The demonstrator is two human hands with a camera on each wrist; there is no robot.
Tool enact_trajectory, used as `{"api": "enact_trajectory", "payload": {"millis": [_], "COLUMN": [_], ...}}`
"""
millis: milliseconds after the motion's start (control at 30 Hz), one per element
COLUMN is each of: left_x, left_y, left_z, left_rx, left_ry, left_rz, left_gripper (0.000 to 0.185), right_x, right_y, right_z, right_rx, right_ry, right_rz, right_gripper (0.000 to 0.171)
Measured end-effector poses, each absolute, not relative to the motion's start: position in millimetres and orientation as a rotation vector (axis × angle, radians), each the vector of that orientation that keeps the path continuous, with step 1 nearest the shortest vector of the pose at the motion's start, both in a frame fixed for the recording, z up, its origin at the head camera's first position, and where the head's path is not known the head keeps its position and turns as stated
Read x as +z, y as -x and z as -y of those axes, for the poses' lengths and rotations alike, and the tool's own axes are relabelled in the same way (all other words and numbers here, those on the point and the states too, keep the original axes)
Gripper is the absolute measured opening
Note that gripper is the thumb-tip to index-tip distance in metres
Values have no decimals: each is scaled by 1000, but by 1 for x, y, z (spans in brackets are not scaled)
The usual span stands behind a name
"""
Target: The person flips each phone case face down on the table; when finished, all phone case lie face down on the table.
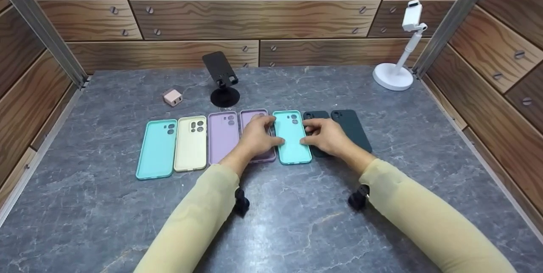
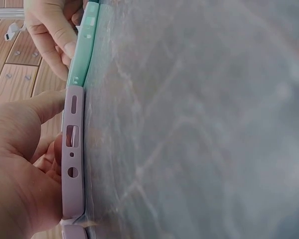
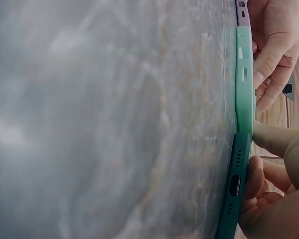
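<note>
A row of phone cases lies flat on the grey marble table (image 1: 271, 230). My left hand (image 1: 256, 135) rests on a purple case (image 1: 268, 156), its thumb and fingertips against the left long edge of the middle teal case (image 1: 291, 143). From the other side my right hand (image 1: 326, 135), lying over a dark green case (image 1: 317, 115), holds that teal case's right edge. The left wrist view shows the purple case's end (image 2: 72, 154) by my left hand (image 2: 20, 164) and the teal case (image 2: 83, 50). The right wrist view shows the teal case (image 3: 244, 74) and the dark green case (image 3: 234, 189).
Left of the hands lie another teal case (image 1: 157, 149), a cream case (image 1: 191, 143) and a lilac case (image 1: 223, 137); a second dark green case (image 1: 353, 129) lies at the right. Behind stand a black phone stand (image 1: 222, 80), a pink charger (image 1: 172, 97) and a white stand (image 1: 398, 67). Wooden walls enclose the table.
</note>
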State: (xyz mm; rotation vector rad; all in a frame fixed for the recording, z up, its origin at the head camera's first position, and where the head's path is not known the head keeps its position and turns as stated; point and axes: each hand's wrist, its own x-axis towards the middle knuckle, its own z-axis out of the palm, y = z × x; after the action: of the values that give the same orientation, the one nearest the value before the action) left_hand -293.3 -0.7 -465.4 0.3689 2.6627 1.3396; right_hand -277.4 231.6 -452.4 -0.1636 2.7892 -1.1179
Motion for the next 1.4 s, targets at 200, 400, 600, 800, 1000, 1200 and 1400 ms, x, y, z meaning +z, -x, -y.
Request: {"api": "enact_trajectory", "payload": {"millis": [200,400,600,800,1000,1200,1400], "left_x": [-463,-462,-462,-464,-466,-466,-464], "left_y": [293,294,295,293,291,290,290], "left_z": [1,0,0,2,3,3,0], "left_rx": [1353,1360,1370,1362,1365,1355,1285], "left_ry": [-376,-399,-419,-423,-422,-443,-446], "left_rz": [-2676,-2692,-2697,-2687,-2670,-2676,-2715], "left_gripper": [70,68,68,68,66,66,64], "right_x": [-450,-447,-445,-445,-441,-436,-435], "right_y": [278,279,277,275,270,269,269], "right_z": [-231,-231,-230,-229,-230,-228,-226], "right_rx": [-1083,-1072,-1082,-1108,-1149,-1212,-1341], "right_ry": [160,142,142,128,122,85,33], "right_rz": [-2811,-2811,-2811,-2801,-2792,-2758,-2656], "right_gripper": [57,56,56,54,54,57,59]}}
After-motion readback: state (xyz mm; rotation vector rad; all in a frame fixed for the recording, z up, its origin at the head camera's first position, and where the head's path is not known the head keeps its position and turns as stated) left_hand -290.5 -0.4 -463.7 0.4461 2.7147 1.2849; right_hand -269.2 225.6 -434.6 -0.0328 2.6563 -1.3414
